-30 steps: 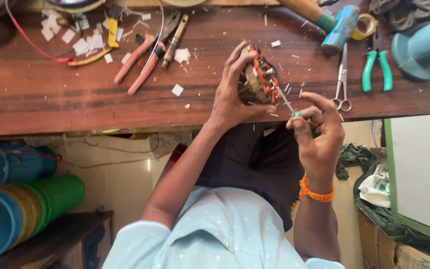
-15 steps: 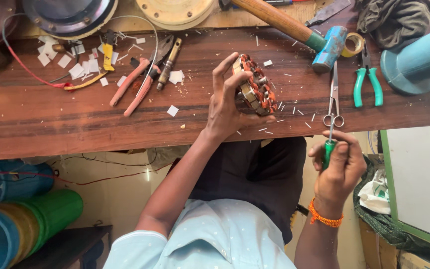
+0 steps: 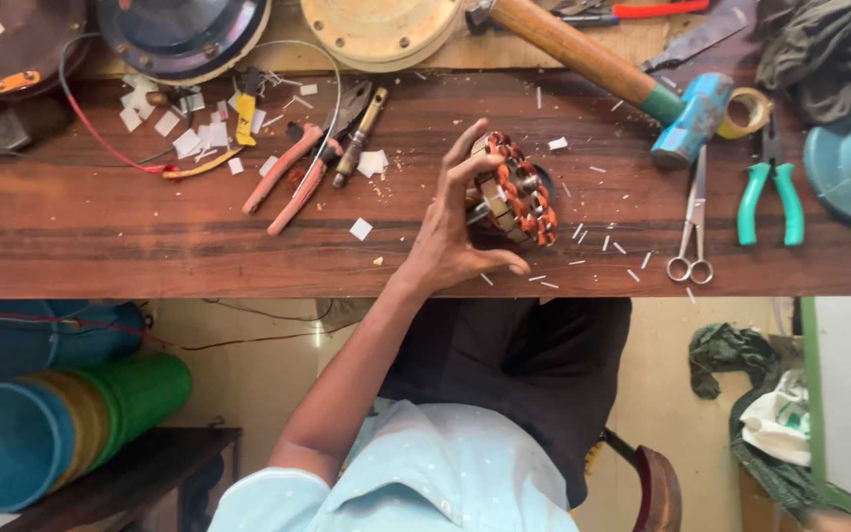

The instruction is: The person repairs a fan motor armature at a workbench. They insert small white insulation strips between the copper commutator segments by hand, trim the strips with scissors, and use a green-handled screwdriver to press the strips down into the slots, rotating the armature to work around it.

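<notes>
Left hand (image 3: 450, 232) cups wound motor stator (image 3: 516, 189) on edge over wooden bench (image 3: 100, 236), fingers curled round it, thumb below. Right hand out of view. Looks like winding inspection, mid-way. Next move likely needs scissors (image 3: 693, 222) lying just right.

- One view only, from a camera worn on the person's head, tilted steeply down.
- It faces the wooden counter (image 3: 100, 236), which runs across the upper half; the counter's near edge crosses mid-picture.
- Below that edge lie the person's lap and shirt, close under the lens.
- The left hand (image 3: 455, 232) sits near centre, within arm's reach.
- With no second view, nothing is shared.
</notes>
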Tool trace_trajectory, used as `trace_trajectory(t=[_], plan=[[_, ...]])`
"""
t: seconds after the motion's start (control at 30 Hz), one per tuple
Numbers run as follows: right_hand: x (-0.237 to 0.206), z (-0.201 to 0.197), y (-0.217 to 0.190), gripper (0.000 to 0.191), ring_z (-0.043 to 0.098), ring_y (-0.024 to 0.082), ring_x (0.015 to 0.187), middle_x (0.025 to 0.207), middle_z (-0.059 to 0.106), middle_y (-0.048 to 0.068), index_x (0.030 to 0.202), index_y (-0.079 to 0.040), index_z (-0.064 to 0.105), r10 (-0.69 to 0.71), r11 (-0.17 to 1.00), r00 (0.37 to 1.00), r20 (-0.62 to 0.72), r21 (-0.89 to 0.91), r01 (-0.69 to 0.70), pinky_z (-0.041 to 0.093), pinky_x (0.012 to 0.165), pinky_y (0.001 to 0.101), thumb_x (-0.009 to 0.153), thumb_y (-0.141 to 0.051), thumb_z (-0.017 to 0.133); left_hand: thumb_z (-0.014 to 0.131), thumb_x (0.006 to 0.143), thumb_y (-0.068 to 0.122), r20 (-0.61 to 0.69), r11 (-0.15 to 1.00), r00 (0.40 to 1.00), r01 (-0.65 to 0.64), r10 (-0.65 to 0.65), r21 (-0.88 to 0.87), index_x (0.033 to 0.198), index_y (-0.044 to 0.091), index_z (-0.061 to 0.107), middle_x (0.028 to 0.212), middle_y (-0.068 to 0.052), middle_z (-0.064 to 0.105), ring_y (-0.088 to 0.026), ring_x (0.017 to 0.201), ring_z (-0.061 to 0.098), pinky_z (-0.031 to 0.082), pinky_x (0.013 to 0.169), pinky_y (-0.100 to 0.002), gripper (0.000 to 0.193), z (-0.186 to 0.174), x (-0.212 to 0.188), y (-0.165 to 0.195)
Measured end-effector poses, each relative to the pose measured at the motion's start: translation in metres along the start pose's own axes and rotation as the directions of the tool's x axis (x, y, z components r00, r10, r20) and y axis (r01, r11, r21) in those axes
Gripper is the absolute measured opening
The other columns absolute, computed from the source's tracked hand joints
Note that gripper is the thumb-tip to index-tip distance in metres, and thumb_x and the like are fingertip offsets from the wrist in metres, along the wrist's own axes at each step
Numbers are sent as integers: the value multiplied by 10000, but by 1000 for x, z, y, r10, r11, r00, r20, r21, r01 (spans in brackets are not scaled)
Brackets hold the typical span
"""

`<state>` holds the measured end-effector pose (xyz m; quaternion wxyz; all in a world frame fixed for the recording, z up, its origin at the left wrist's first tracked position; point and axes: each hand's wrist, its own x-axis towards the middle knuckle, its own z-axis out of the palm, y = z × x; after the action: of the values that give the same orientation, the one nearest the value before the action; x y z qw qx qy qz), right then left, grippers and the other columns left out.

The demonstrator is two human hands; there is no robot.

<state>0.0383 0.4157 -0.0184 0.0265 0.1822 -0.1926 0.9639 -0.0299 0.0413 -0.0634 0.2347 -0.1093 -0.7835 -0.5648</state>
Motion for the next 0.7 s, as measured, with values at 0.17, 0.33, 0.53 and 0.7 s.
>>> trace_trajectory(t=[0.17,0.33,0.53,0.7], plan=[[21,42,6,345,497,62,626,850,701,35,1335,-39,620,452,731,885,111,-614,-297,409,539,215,1007,-134,573,956,741,467,50,934,979,203,-197,-293,1585,217,117,1755,-161,66,-287,1452,543,524,1160,-452,1216,5,-3,6],[39,63,107,333,427,63,582,850,705,31,1363,-67,656,473,78,843,-257,-941,-330,383,522,234,1063,-111,518,972,747,371,0,999,1000,30,-30,33,1636,199,153,1736,-169,163,-358,1604,337,498,1254,-503,1221,5,-7,9],[55,83,150,330,743,116,830,935,747,68,1348,-67,632,369,-4,929,0,-1000,1,567,713,266,1037,-175,646,977,719,348,-4,997,999,-35,35,71,1592,227,251,1720,-174,196,-396,1560,343,491,1234,-518,1142,6,-4,6],[51,95,151,272,751,174,910,1076,770,110,1273,-60,699,303,-75,953,25,-996,50,578,786,297,1019,-156,686,997,707,361,-9,996,999,-53,54,76,1577,234,256,1714,-157,200,-384,1540,339,482,1247,-524,1150,5,-7,4]])
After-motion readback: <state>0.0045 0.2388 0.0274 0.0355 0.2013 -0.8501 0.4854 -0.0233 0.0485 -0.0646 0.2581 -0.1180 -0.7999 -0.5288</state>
